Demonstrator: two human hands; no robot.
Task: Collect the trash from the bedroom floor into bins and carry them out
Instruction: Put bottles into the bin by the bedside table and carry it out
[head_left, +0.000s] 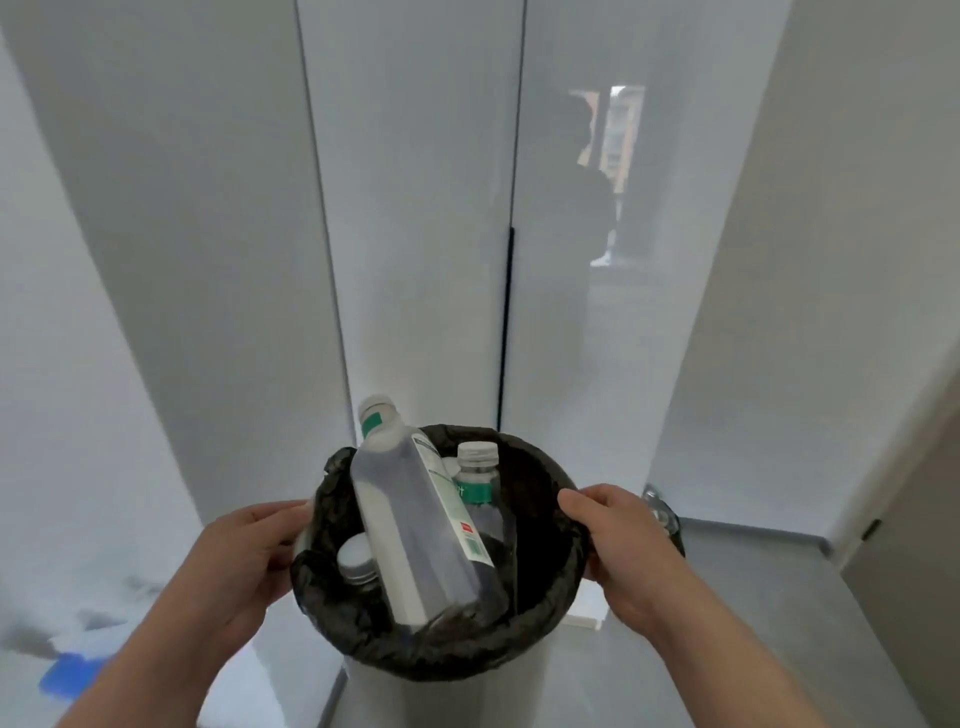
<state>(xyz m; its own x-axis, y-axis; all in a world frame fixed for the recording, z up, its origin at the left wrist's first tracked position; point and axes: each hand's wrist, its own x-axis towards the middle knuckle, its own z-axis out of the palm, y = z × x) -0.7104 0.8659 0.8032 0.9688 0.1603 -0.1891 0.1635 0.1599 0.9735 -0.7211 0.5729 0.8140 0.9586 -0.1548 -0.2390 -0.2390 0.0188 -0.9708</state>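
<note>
Before the white wardrobe doors (415, 208) I hold the bin (545, 613), lined with a black bag: my left hand (244, 561) and right hand (618, 540) each grip its rim on opposite sides. I think I must keep it level, because the large bottle (410, 525) leans, its long axis sloping, cap pointing up and away over the rim.
</note>
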